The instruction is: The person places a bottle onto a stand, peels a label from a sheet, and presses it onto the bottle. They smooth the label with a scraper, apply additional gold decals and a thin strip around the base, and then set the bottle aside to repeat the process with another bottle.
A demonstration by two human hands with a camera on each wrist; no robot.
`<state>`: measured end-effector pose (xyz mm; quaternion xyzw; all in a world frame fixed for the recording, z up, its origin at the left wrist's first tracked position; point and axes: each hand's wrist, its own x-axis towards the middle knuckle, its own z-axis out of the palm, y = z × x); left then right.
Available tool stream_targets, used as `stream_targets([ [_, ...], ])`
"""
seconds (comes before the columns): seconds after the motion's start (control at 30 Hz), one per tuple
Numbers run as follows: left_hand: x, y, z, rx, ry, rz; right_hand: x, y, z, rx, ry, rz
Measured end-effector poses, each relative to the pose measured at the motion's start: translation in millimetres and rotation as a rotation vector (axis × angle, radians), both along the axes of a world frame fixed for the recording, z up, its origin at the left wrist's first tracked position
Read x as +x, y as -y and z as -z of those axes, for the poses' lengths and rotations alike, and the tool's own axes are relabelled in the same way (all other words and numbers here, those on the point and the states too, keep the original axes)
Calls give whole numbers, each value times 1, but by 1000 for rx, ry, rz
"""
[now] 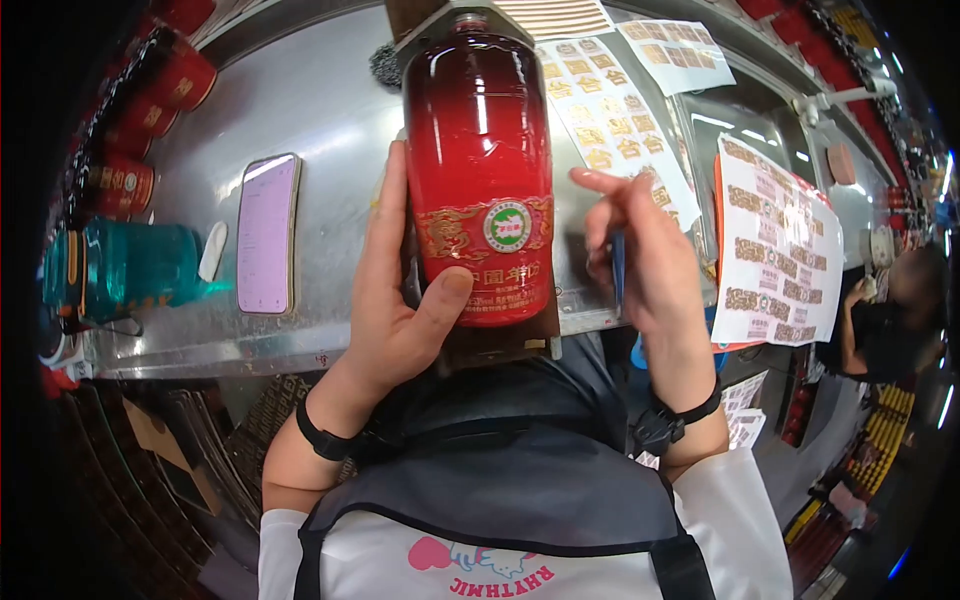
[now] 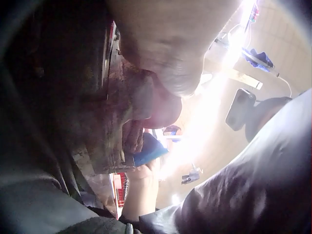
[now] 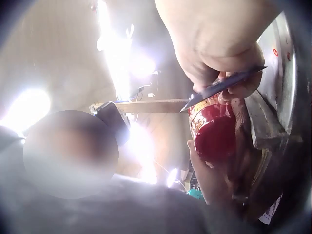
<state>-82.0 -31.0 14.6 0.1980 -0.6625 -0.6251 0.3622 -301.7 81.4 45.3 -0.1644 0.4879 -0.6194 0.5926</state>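
1. The tabletop [image 1: 340, 110] is shiny grey metal.
2. At nine o'clock: a phone [image 1: 268, 235], a small white thing [image 1: 212, 250], then a blue-green jug [image 1: 150, 260] farther out.
3. Eleven o'clock: a dark, fuzzy ball [image 1: 385, 67].
4. One o'clock: gold sticker sheets [image 1: 615, 120].

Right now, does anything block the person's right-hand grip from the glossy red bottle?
Nothing visible, beyond the thin blue tool in the right-hand grip; the head view shows a gap beside the red bottle.

This looks like a factory workshop: a metal bench [image 1: 325, 115] carries sheets of repeated printed motifs [image 1: 775, 245], red vessels [image 1: 182, 75] coloured like the red bottle [image 1: 478, 135] stand at left, 1 other person [image 1: 890, 325] is at right, and bright strip lights [image 3: 111, 56] run overhead.
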Motion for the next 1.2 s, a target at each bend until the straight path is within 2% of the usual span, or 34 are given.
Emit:
stream_targets([
  [0.07,0,0,-1,-20,22,9,-9,-4,11,1,57,129],
  [0.17,-3,-1,-2,-29,32,-16,17,0,-22,8,87,233],
  [0.2,-3,-3,-3,-3,16,-20,21,-8,-20,-105,-33,91],
  [0.27,-3,-2,-3,18,2,-27,38,-9,-31,-109,-214,12],
  [0.3,-2,-1,-2,-13,34,-32,34,-9,-29,-113,-210,9],
  [0.4,-2,-3,-3,4,26,-63,5,-8,-26,111,-462,137],
  [0.47,0,1,1,-68,76,-42,8,-12,-45,108,-645,114],
  [0.53,0,-1,-1,-22,75,-50,22,-12,-52,-182,-706,-104],
  [0.57,0,0,-3,18,72,-42,22,-9,-54,-99,-818,-123],
  [0.6,3,2,-4,21,61,-61,17,-6,-49,-61,-831,5],
  [0.67,7,4,-3,-224,154,15,10,-6,-54,-132,-1230,101],
  [0.73,7,3,-3,-298,196,9,22,-6,-68,-468,-1561,-167],
  [0.8,5,3,-3,-450,251,-56,34,-2,-76,-677,-1672,-403],
  [0.93,6,4,-9,-519,206,-142,32,2,-76,-702,-1833,-334],
  [1.0,5,6,-7,-525,175,-174,44,4,-77,-832,-1869,-435],
  [1.07,6,6,-7,-535,146,-197,38,8,-79,-780,-1865,-377],
  [1.17,6,6,-8,-493,159,-186,47,9,-80,-869,-1922,-459],
  [1.2,4,6,-6,-498,134,-198,54,7,-81,-844,-1872,-493],
])
